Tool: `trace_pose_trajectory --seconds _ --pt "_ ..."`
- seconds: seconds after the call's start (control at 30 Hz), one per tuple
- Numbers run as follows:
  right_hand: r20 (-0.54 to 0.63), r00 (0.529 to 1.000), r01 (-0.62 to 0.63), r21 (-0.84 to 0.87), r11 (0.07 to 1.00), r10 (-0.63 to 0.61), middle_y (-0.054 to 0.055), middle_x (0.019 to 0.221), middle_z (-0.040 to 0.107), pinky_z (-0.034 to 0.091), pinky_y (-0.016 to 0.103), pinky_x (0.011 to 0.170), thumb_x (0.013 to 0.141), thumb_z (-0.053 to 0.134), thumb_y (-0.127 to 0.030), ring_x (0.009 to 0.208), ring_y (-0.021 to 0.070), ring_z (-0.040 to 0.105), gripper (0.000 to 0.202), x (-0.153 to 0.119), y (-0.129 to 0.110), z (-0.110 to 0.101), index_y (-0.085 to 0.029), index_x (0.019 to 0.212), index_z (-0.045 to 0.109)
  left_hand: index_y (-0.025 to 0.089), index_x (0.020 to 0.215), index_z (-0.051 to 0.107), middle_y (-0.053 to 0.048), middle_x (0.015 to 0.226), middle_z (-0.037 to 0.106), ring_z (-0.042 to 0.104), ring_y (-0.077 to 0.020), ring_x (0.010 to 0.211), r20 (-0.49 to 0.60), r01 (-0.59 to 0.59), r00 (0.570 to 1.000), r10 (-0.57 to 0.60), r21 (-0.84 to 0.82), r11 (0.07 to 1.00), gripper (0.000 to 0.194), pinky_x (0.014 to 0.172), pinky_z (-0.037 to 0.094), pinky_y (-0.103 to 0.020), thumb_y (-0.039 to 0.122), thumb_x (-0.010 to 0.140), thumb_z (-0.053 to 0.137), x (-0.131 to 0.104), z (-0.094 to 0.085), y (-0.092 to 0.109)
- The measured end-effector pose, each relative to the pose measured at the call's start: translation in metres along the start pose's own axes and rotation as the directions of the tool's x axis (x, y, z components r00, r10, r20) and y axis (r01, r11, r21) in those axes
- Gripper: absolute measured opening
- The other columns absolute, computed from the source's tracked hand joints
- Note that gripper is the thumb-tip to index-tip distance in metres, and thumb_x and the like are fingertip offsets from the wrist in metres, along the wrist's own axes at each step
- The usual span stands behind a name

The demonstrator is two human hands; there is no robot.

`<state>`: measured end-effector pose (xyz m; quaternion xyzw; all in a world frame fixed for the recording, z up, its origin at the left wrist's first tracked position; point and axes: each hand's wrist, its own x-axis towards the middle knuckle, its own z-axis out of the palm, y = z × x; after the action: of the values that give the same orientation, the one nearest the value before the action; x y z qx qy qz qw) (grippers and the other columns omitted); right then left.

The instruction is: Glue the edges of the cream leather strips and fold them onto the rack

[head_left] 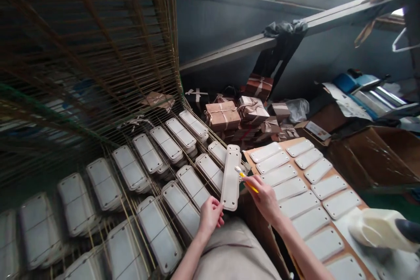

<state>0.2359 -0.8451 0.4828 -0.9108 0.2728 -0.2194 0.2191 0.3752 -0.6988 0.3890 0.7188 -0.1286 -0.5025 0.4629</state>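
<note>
My left hand (211, 215) pinches the lower left edge of a long pale strip (231, 179) with rounded corners and small dark studs near its ends. The strip is held tilted above my lap, its far end over another pale piece. Between the closed fingers of my right hand (261, 197) is a small brush (248, 181) with a yellow handle. Its white tip touches or hovers just over the strip's right side; I cannot tell which. Close by on the right, similar pale strips (288, 187) lie in two columns on a brown board (297, 162).
On my left, a wire rack (131, 210) carries stacks of pale strips (159, 227) in rows. Tied brown bundles (223, 115) are piled beyond it. A cream bottle (374, 227) with a dark end stands at the lower right. An open cardboard box (377, 153) sits behind the board.
</note>
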Motion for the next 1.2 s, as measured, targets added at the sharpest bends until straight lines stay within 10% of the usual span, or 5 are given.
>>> trace_pose_trajectory --seconds 0.47,0.9,1.2 --pt "0.061 0.992 0.12 -0.189 0.975 -0.111 0.006 0.092 0.064 0.046 0.026 0.06 0.098 0.039 -0.029 0.07 0.0173 0.062 0.028 0.063 0.033 0.005 -0.025 0.114 0.062 0.02 0.072 0.045 0.004 0.049 0.056 0.055 -0.0114 0.033 -0.013 0.09 0.996 -0.092 -0.122 0.988 0.027 0.027 0.033 -0.017 0.041 0.081 0.06 -0.004 0.002 0.001" --pt "0.293 0.953 0.077 0.013 0.997 -0.077 0.006 0.093 0.063 0.05 0.026 0.065 0.099 0.039 -0.029 0.074 0.0167 0.063 0.025 -0.008 -0.003 -0.008 -0.026 0.114 0.059 0.019 0.073 0.046 0.004 0.051 0.058 0.056 -0.0105 0.034 0.009 0.105 0.994 -0.105 -0.163 0.981 0.028 0.03 0.035 -0.016 0.043 0.079 0.06 -0.007 0.001 0.003" --pt "0.11 0.992 0.086 -0.177 0.981 -0.067 0.007 0.097 0.063 0.046 0.025 0.06 0.1 0.038 -0.031 0.071 0.0169 0.062 0.027 0.067 0.037 0.003 -0.023 0.113 0.06 0.019 0.073 0.046 0.005 0.05 0.057 0.055 -0.0107 0.033 0.005 0.126 0.992 -0.127 -0.161 0.979 0.024 0.028 0.035 -0.017 0.037 0.08 0.059 -0.007 0.002 0.006"
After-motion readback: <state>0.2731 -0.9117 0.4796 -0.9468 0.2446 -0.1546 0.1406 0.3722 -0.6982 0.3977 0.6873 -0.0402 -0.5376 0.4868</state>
